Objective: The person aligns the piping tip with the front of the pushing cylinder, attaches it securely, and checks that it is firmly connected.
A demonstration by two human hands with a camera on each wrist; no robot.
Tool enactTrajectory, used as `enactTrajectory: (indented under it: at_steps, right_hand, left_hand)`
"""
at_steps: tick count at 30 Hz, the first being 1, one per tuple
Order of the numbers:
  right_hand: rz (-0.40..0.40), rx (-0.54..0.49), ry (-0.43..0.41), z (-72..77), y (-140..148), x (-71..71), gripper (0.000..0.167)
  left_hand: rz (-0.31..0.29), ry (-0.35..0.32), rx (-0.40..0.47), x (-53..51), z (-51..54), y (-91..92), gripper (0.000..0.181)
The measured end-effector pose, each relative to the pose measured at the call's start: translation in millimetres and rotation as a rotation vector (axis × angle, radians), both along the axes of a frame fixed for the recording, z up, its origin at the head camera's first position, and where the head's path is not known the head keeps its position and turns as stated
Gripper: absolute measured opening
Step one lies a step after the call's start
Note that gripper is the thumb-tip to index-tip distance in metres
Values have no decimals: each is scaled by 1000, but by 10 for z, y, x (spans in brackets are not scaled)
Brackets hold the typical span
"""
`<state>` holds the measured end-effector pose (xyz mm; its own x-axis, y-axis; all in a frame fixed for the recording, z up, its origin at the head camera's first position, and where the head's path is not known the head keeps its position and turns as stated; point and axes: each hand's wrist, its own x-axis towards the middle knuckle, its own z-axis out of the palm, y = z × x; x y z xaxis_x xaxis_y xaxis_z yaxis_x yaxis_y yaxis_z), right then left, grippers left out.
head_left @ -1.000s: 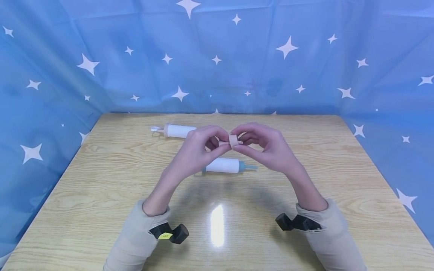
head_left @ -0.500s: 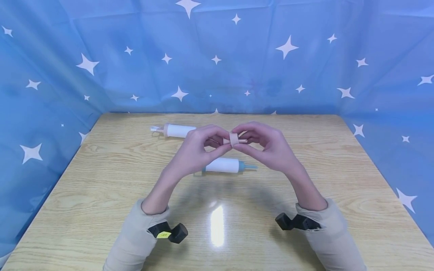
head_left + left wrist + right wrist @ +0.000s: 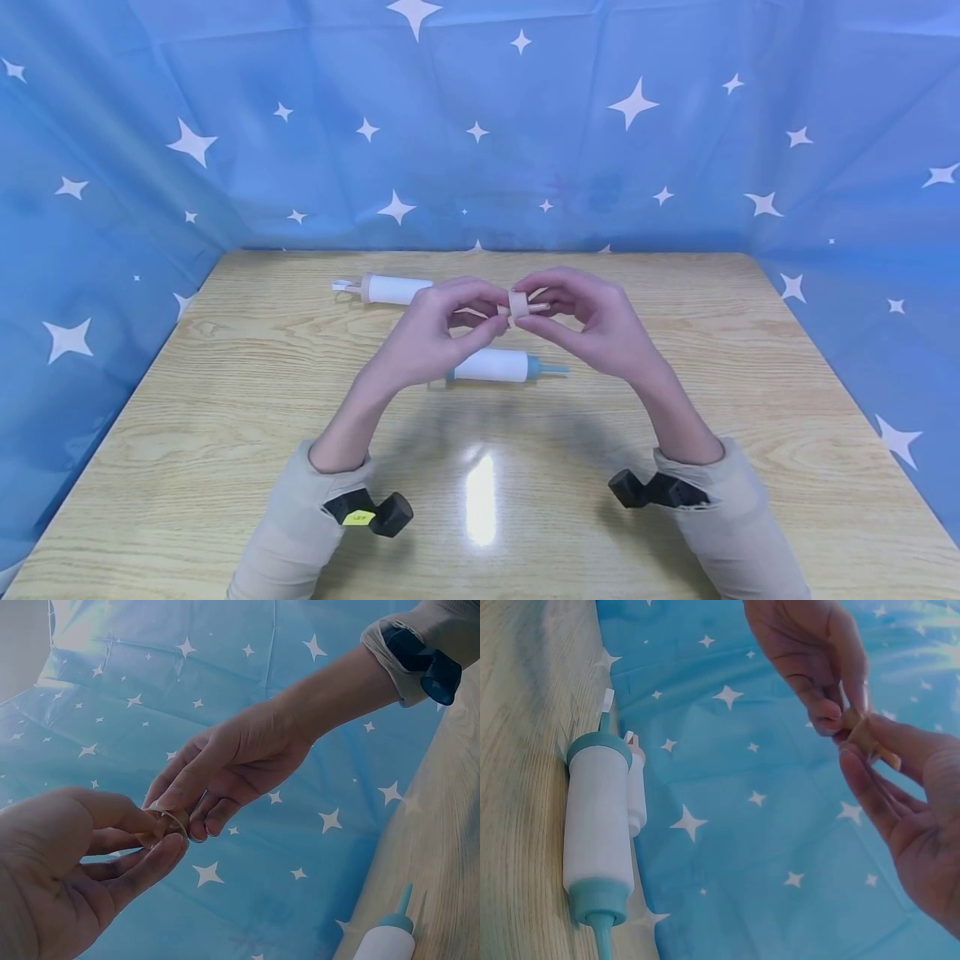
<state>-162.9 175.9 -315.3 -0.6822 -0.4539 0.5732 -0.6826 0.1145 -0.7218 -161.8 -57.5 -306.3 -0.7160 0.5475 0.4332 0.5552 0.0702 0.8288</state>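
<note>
A pale pink-beige ring cap [image 3: 518, 304] is held up above the table, with a slim nozzle [image 3: 538, 307] of similar colour running through it. My right hand [image 3: 600, 321] pinches the ring between thumb and fingertips. From the other side, the thumb and fingers of my left hand [image 3: 438, 329] grip the nozzle's wider end, close against the ring. In the right wrist view the nozzle tip [image 3: 889, 758] points out past the right fingers. Fingers partly hide both pieces in the wrist views.
Below the hands lies a white squeeze bottle [image 3: 495, 366] with teal ends and a thin teal spout. Farther back is a second white bottle [image 3: 397, 290] with a pink end, partly behind the left hand. Both rest on the wooden table [image 3: 225, 400], before a blue starred curtain [image 3: 480, 167].
The nozzle sticks out farther to the right of the ring than a second ago. The ring and hands have shifted only slightly, and the left fingertips have loosened a little from the ring.
</note>
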Motion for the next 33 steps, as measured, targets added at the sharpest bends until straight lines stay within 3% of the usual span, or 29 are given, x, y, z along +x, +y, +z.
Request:
enactTrajectory:
  at_steps: [9,14,22,33]
  right_hand:
    - [1,-14,0,-16,-8,-11,43]
    - [11,-18,10,-4,-14,-9,41]
    - [16,-31,12,-8,-10,-7,39]
    - [25,-39,13,-7,-21,-7,39]
  left_hand:
    - [63,-56,40,5,-7,26,21]
    - [78,-52,73,4,-3,44,20]
    - [97,-119,138,10,-7,57,20]
    - [108,-120,125,5,-9,48,11]
